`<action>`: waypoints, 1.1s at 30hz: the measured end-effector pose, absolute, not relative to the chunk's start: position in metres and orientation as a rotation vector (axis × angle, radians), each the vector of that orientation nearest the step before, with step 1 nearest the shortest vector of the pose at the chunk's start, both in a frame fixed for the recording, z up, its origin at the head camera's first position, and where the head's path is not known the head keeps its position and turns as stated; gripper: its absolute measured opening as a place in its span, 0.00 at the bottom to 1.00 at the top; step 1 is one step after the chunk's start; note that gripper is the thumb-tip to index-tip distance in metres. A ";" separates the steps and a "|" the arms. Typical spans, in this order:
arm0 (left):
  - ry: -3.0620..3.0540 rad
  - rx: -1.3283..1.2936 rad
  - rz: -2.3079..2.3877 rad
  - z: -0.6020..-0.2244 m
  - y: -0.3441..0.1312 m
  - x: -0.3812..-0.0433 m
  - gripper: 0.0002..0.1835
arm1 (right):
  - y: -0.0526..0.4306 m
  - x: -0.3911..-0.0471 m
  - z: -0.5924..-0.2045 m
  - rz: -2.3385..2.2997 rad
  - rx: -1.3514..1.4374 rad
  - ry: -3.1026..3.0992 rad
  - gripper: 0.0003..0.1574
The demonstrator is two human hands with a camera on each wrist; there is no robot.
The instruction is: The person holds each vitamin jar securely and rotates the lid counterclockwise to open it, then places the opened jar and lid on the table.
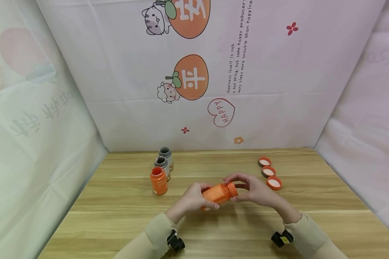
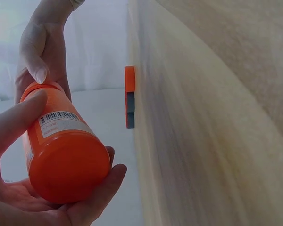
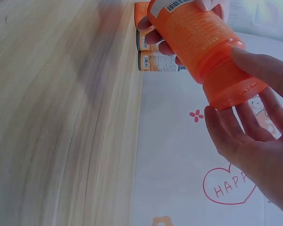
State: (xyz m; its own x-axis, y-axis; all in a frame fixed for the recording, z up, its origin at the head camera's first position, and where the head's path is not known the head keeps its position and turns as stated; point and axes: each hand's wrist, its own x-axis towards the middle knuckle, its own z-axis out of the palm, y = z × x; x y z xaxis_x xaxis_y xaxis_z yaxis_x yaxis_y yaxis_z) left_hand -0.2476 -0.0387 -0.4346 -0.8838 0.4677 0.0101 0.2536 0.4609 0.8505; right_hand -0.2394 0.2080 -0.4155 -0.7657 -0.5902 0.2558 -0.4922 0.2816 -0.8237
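An orange plastic bottle is held tilted above the wooden table, its orange screw cap on and pointing to the right. My left hand wraps round the bottle's body, with the thumb along its near side. The right hand has its fingers and thumb about the cap. In the right wrist view the thumb lies at the upper edge of the cap and the fingertips reach its lower rim. A barcode label and the round base of the bottle face the left wrist camera.
At the left stand an uncapped orange bottle and two uncapped grey-necked bottles, one of them a grey-topped bottle at the back. Three loose caps, including an orange cap, lie at the right. A printed cloth hangs behind the wooden table.
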 end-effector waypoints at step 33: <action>2.446 0.467 1.618 -0.438 -0.045 -0.248 0.32 | 0.216 -0.240 -0.425 -1.782 -0.694 2.382 0.35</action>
State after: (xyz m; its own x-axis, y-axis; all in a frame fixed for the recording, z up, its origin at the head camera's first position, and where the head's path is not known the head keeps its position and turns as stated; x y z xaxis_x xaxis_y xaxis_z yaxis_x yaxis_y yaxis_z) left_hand -0.2477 -0.0447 -0.4377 -0.9362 0.3503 0.0297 0.1643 0.3613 0.9178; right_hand -0.2401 0.2156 -0.4252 -0.8932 -0.4043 0.1967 -0.3028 0.2174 -0.9279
